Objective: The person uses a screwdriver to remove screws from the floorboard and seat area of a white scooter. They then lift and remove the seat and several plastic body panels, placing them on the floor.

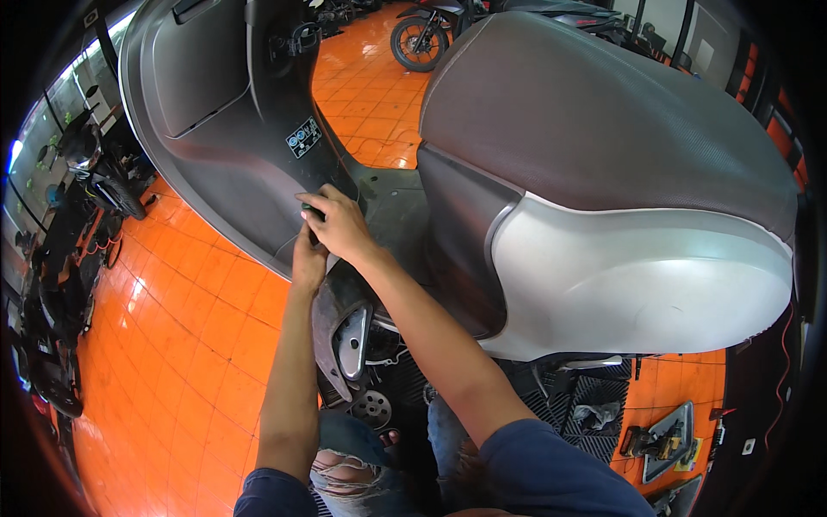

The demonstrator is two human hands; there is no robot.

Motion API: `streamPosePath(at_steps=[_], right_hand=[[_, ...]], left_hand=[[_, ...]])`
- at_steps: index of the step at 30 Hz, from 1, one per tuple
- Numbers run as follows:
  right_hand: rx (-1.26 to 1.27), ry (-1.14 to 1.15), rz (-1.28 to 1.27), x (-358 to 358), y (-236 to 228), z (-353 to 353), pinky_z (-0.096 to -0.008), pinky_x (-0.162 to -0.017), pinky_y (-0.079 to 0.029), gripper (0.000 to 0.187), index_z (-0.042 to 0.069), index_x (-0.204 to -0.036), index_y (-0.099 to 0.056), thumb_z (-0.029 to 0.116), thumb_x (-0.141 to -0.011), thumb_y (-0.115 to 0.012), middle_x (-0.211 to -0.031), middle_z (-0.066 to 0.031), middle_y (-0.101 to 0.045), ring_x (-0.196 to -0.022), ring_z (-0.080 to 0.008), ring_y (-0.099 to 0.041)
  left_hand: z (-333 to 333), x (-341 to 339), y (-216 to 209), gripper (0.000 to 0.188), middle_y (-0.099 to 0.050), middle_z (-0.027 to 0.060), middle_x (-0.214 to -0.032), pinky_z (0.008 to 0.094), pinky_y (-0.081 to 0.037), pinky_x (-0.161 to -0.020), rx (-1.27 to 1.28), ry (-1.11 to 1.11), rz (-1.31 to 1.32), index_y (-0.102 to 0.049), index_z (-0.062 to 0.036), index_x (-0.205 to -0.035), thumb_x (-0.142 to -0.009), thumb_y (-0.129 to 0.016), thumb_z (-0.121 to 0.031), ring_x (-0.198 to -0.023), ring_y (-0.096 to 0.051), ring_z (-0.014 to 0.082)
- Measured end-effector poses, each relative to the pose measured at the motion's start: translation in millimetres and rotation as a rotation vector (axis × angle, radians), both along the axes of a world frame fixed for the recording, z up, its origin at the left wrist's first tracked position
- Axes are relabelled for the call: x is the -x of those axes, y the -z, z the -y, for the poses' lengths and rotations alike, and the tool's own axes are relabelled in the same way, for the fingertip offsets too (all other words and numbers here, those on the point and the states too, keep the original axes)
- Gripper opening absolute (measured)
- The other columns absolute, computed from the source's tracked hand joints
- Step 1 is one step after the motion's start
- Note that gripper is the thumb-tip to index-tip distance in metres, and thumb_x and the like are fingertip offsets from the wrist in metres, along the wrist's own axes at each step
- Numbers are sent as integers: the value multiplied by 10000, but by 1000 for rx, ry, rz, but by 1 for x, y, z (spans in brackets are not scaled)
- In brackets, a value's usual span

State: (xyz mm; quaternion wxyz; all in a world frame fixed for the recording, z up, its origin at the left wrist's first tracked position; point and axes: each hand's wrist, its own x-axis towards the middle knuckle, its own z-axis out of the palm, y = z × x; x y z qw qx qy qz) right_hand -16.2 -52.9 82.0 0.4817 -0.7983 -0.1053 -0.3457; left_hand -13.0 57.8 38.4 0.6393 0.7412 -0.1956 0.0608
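A scooter with a brown seat [594, 112], a silver-white side panel [637, 284] and a dark leg shield [215, 164] fills the upper view. Both my hands meet at the shield's lower edge, beside the floorboard [392, 202]. My right hand [340, 226] is closed around a small tool with a dark green handle [314, 212]; its working end is hidden. Just below, my left hand [308, 258] is closed against the panel edge, and what its fingers grip is covered. Under my wrists, a grey cover piece [349, 345] shows on the scooter's lower side.
A drill [637, 442] lies by a metal tray [670, 444] at the lower right. Near my knees are a black ribbed mat [594, 414] and a round metal disc with holes [372, 408]. Other motorcycles stand at the left [103, 172] and the back [419, 41].
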Motion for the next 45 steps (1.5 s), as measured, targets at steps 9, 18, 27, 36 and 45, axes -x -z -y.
streamPosePath(at_steps=[9, 18, 27, 36, 45], right_hand=[[22, 12, 3, 2, -6, 14, -405, -815, -515, 203, 77, -985, -755, 177, -809, -755, -961, -124, -636, -924, -310, -628], [51, -65, 81, 0, -4, 27, -298, -789, -495, 197, 82, -1070, -756, 96, -898, -660, -893, -69, -585, -858, -180, -592], [23, -93, 4, -4, -1, 38, -372, -800, -503, 203, 113, -1039, -765, 149, -843, -730, -941, -81, -645, -929, -237, -620], [-186, -217, -53, -11, -8, 17, -305, -792, -499, 182, 58, -1036, -763, 133, -876, -719, -966, -67, -548, -903, -186, -581], [-69, -180, -91, -7, -6, 21, -339, -896, -511, 329, 50, -1193, -694, 156, -882, -701, -1072, -159, -708, -982, -259, -673]], left_hand=[[22, -7, -2, 438, -690, 193, -1064, 392, -519, -880, -103, -201, -3, -547, 37, -1226, -838, -703, -92, -1001, -671, 292], [5, -5, -4, 563, -678, 255, -1118, 393, -490, -939, -245, -16, 4, -526, 72, -1229, -787, -789, -156, -1077, -656, 306], [14, -9, 3, 587, -683, 210, -966, 403, -512, -882, -151, 63, -11, -534, 48, -1189, -742, -820, -203, -942, -667, 370], [12, -32, 32, 638, -693, 242, -999, 436, -510, -838, -40, -37, 183, -582, 63, -1191, -725, -849, -281, -942, -686, 340], [19, -18, 3, 580, -681, 294, -975, 444, -515, -851, -316, -269, 0, -582, 66, -1160, -729, -829, -233, -961, -678, 393]])
